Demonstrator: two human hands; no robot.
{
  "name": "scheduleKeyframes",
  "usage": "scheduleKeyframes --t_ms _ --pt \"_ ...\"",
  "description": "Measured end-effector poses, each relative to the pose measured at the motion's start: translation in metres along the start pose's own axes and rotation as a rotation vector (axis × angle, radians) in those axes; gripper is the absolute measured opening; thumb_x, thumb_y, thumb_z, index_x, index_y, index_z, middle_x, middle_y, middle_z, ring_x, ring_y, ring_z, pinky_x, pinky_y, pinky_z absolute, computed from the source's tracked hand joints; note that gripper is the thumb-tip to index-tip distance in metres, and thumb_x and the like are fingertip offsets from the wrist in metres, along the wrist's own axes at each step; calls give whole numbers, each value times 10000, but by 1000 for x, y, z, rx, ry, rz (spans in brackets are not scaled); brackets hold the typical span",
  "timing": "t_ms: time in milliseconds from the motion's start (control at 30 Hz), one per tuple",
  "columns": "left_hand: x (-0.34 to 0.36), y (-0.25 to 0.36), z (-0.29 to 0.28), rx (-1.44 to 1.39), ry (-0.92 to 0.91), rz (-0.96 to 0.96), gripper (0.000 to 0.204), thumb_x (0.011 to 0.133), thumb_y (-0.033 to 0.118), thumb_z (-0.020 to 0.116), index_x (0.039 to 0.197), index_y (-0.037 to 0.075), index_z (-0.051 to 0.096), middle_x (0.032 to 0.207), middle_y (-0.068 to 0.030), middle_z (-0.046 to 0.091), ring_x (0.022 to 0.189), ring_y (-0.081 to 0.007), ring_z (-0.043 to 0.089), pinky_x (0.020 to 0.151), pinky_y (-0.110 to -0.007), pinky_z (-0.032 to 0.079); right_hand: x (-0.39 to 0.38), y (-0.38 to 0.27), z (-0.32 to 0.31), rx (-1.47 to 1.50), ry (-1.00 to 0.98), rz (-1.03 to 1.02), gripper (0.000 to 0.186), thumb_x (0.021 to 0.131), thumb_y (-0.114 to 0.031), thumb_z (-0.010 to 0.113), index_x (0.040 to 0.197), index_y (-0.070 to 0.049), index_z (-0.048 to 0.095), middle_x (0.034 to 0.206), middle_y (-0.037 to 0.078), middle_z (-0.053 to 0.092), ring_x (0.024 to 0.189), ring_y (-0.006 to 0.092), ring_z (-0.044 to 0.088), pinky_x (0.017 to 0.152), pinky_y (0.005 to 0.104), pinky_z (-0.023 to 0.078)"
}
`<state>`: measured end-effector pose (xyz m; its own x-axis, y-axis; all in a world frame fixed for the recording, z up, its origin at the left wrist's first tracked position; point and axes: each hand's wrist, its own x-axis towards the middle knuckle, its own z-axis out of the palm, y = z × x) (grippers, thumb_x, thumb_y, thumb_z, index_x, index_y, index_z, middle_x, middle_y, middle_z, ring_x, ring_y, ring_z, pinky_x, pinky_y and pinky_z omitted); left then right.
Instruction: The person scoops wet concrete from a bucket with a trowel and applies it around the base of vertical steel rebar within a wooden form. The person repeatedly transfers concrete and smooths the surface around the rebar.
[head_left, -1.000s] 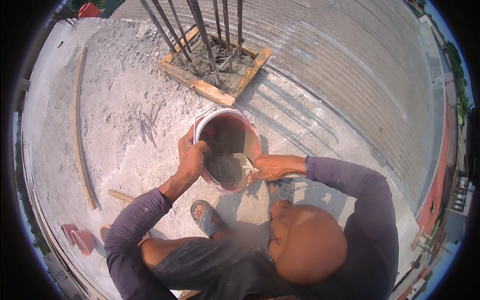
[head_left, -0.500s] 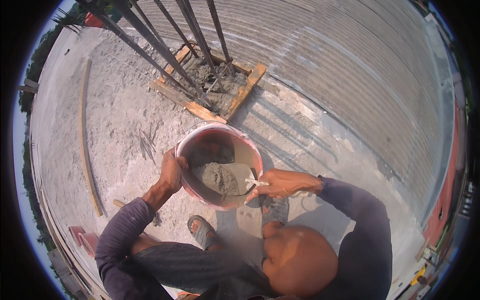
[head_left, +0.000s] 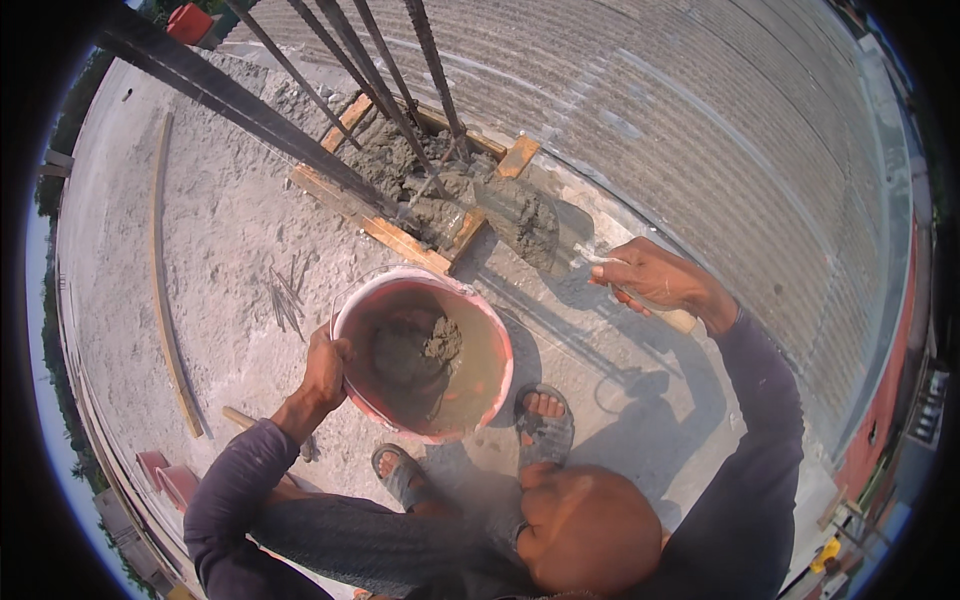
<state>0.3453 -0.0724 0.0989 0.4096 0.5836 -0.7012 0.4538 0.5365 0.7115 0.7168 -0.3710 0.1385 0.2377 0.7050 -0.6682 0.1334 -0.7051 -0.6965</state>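
My left hand [head_left: 325, 370] grips the left rim of a pinkish-red bucket [head_left: 492, 365], which is tilted toward me. Wet grey mortar [head_left: 443, 340] sticks to its inside. In my right hand [head_left: 665, 278] is the handle of a trowel [head_left: 574, 236], fingers closed round it. A heap of mortar [head_left: 525, 225] lies on the trowel's blade, held over the near right side of a wooden frame [head_left: 395, 238] and hiding part of it. Lumpy mortar [head_left: 385, 150] fills the frame around several upright steel bars [head_left: 437, 75].
Corrugated roofing sheets [head_left: 700, 130] spread beyond the frame at the right. On the rough concrete at the left lie a long wooden strip [head_left: 162, 270] and some thin rods [head_left: 287, 297]. My sandalled feet [head_left: 545, 425] stand just below the bucket. Pink pots [head_left: 178, 482] sit at lower left.
My right hand has lifted the loaded trowel out of the bucket and swung it up and right to the frame. Less mortar shows in the bucket, still held by my left hand.
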Motion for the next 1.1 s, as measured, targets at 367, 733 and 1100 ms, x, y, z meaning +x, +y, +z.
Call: scheduleKeyframes --t_ms 367,733,1100 --pt "1 -4 6 -13 75 -24 458 838 -47 397 1199 9 674 748 48 519 630 -60 436 561 -230 374 182 -38 -10 -669 610 -709 316 935 -259 656 747 -8 702 723 151 660 692 305 644 595 449 493" --pt "-14 -1 25 11 57 28 575 715 -56 452 1243 -16 677 774 4 576 645 -101 495 599 -241 431 192 -65 47 -710 561 -524 101 781 -29 636 755 -13 733 797 189 711 839 381 716 726 477 565" --pt "-18 16 41 -4 -7 39 650 692 -56 462 1309 -29 663 858 -11 630 686 -95 497 637 -243 428 189 -90 47 -694 683 -583 121 801 -39 631 773 -11 745 808 208 719 829 388 717 741 483 558"
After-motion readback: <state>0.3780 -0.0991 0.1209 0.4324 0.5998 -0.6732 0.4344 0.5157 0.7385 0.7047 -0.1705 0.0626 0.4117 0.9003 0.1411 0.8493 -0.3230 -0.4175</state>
